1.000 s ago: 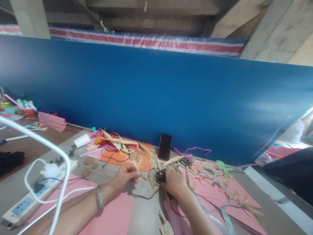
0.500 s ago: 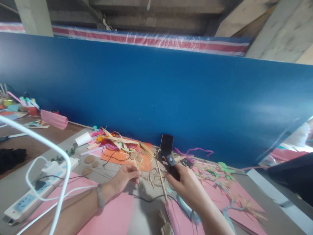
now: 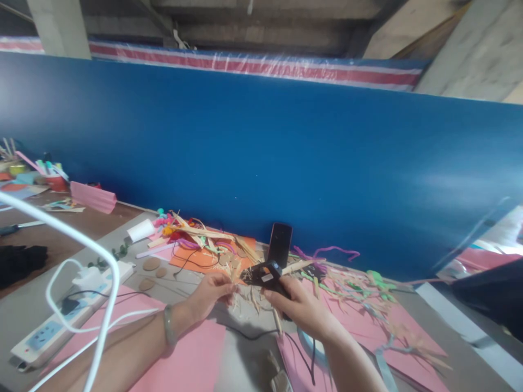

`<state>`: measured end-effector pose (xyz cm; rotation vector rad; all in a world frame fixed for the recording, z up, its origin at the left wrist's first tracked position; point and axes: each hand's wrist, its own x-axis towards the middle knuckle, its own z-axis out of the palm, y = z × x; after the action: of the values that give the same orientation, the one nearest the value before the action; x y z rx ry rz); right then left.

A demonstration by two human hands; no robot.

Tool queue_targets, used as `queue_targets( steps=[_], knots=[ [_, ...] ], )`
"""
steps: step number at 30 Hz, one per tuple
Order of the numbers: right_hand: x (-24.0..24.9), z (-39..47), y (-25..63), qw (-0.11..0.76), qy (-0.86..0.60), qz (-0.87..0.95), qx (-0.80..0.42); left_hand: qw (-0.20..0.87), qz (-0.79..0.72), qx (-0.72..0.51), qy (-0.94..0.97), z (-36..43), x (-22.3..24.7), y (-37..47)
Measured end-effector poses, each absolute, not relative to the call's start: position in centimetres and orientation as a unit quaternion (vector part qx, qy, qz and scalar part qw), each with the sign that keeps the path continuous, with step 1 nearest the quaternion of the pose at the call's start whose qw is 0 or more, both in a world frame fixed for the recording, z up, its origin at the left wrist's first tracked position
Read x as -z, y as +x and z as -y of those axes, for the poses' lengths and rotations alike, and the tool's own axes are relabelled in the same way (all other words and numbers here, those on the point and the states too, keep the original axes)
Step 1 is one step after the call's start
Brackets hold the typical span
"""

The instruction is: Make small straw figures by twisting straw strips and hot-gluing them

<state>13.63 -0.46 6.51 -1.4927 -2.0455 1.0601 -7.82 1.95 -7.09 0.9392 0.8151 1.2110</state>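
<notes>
In the head view my left hand (image 3: 210, 296) is closed, thumb and fingers pinching a small piece of pale dried husk (image 3: 234, 271) just above the table. My right hand (image 3: 304, 307) wraps round the handle of a black glue gun (image 3: 262, 275), with a white label on its side. The front of the gun points left, close to the husk piece; whether they touch I cannot tell. A dark cord (image 3: 314, 356) hangs below my right hand. Scraps of husk (image 3: 254, 299) lie on the table between my hands.
A phone (image 3: 280, 243) leans on the blue partition (image 3: 261, 152). A white power strip (image 3: 49, 332) and a looping white cable (image 3: 116, 294) are at left. Several cork discs (image 3: 151, 264), an orange sheet (image 3: 190, 261), pink sheets (image 3: 192, 359) and leafy craft stems (image 3: 376, 310) cover the table.
My right hand has turned the glue gun from pointing up and away to pointing left, bringing its front beside my left fingers. My left hand stays almost in place.
</notes>
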Motion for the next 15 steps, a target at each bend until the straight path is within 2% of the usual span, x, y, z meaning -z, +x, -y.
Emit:
queue_targets(
  steps=[15],
  knots=[
    [-6.1,0.2,13.1,0.19,-0.517,0.741,-0.385,0.651,-0.364,-0.528,0.406,-1.6,6.2,-7.5]
  ],
)
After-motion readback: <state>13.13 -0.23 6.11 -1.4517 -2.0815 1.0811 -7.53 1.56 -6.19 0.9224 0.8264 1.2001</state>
